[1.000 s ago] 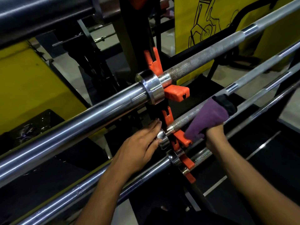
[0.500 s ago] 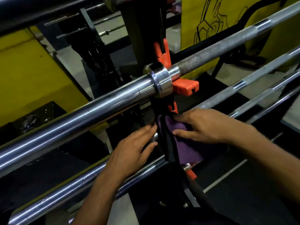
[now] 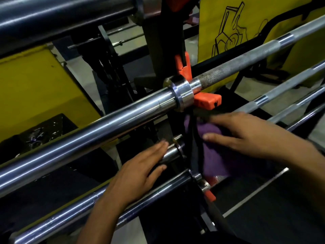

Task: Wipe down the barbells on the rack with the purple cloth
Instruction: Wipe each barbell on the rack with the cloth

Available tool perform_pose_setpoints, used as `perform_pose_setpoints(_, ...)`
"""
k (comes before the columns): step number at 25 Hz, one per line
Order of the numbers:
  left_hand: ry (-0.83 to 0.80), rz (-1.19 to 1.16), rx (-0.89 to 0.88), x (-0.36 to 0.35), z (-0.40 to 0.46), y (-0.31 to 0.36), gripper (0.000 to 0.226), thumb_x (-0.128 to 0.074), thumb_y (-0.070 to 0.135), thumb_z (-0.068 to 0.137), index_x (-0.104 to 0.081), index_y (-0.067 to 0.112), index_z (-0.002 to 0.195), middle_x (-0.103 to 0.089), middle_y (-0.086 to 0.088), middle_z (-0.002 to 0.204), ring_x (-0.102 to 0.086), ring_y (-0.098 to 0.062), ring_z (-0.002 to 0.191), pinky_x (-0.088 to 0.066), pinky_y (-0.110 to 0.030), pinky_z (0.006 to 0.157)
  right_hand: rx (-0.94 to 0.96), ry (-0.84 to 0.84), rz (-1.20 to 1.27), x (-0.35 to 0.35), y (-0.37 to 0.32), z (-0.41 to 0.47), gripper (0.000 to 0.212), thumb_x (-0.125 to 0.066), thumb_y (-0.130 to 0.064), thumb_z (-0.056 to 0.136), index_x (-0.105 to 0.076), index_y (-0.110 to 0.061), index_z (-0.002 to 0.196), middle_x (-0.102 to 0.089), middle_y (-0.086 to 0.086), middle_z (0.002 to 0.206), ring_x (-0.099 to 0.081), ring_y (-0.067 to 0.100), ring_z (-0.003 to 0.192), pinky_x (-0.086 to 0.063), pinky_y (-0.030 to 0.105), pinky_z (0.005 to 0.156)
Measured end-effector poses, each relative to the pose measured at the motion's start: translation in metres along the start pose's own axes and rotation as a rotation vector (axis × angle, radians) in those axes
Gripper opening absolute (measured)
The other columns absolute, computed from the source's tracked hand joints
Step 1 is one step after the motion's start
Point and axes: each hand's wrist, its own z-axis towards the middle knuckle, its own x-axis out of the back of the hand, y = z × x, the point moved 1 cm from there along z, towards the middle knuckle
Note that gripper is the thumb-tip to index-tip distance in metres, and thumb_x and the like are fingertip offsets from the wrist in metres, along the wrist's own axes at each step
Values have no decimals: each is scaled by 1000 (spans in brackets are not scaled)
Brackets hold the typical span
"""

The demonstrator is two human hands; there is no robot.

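Several steel barbells lie across a black rack upright [image 3: 168,50] on orange hooks [image 3: 207,102]. The upper barbell [image 3: 98,131] crosses the middle of the view. Below it, the purple cloth [image 3: 216,155] drapes over a lower barbell just right of the upright. My right hand [image 3: 246,136] lies on top of the cloth, thumb and fingers wrapped over it against the bar. My left hand [image 3: 139,171] rests with straight fingers on that lower barbell's sleeve [image 3: 170,152], left of the upright. The bar under the cloth is hidden.
More barbell shafts [image 3: 288,85] run up to the right. A thick dark bar [image 3: 61,16] spans the top left. Yellow panels [image 3: 35,92] stand behind the rack, and another lower sleeve [image 3: 70,213] runs along the bottom left. Dark floor with a white line lies at bottom right.
My right hand slid with the cloth down the shaft from the right to the upright, and now presses it there. My left hand stayed on the sleeve.
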Motion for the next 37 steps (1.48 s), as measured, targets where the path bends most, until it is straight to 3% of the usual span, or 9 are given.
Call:
perform_pose_setpoints(3, 2, 24, 16, 8, -30, -16, 56, -43, 48, 101, -35, 33, 154, -32, 19, 159, -35, 3, 142, -35, -17, 113, -48, 384, -203, -43, -35, 2, 56, -36, -57, 97, -54, -20, 134, -61, 7, 118, -62, 30, 99, -56, 45, 79)
perform_pose_setpoints(9, 62, 38, -40, 3, -36, -20, 51, -60, 30, 96, -53, 22, 145, -46, 10, 152, -45, -5, 138, -32, -14, 113, 1, 236, -463, -90, -75, 67, 30, -48, -37, 94, -66, -14, 102, -69, 11, 96, -66, 34, 90, -50, 44, 81)
perform_pose_setpoints(13, 97, 54, -49, -3, -39, -25, 51, -68, 24, 94, -55, 22, 143, -48, 9, 150, -47, -5, 135, -38, -17, 109, -112, -401, -438, -67, -89, 123, 35, -50, -37, 94, -72, -15, 110, -73, 8, 111, -73, 26, 95, -57, 32, 82)
perform_pose_setpoints(16, 85, 36, -64, -4, -38, -27, 49, -59, 30, 96, -53, 24, 145, -46, 12, 151, -45, -3, 136, -41, -20, 108, -296, -742, -329, -66, -93, 149, 26, -53, -32, 91, -72, -14, 90, -77, 0, 86, -70, 16, 62, -56, 24, 60)
perform_pose_setpoints(22, 78, -28, -64, -3, -35, -35, 54, -70, 26, 92, -54, 27, 144, -48, 13, 149, -46, 0, 134, -42, -19, 107, -147, 61, -466, -82, -89, 87, 31, -50, -39, 98, -64, -15, 113, -71, 12, 106, -67, 34, 99, -54, 42, 83)
perform_pose_setpoints(28, 77, -25, -46, 1, -36, -32, 57, -74, 23, 90, -55, 27, 143, -49, 13, 148, -47, -1, 132, -42, -23, 105, -209, 602, 340, -142, -80, -18, 39, -48, -29, 102, -56, -8, 135, -65, 2, 121, -63, 19, 109, -51, 36, 93)
perform_pose_setpoints(32, 60, 0, -42, 2, -36, -29, 57, -71, 26, 92, -51, 29, 146, -45, 16, 151, -41, 5, 134, -34, -17, 107, -656, 939, 1461, -185, -103, -54, 33, -44, -27, 107, -58, -20, 137, -71, 4, 121, -68, 25, 111, -56, 41, 96)
perform_pose_setpoints(34, 48, -1, -30, 2, -35, -30, 56, -70, 27, 92, -52, 29, 145, -44, 17, 151, -38, 8, 134, -25, -6, 108, -838, 968, 2055, -193, -104, -37, 39, -47, -37, 104, -63, -14, 131, -75, 9, 112, -74, 22, 95, -61, 35, 83)
perform_pose_setpoints(37, 14, -24, -26, 1, -34, -31, 56, -70, 25, 93, -52, 28, 146, -44, 16, 152, -41, 5, 136, -19, 0, 109, -965, 963, 2196, -197, -107, 11, 42, -37, -39, 107, -65, -12, 92, -71, 3, 71, -68, 10, 55, -55, 19, 52)
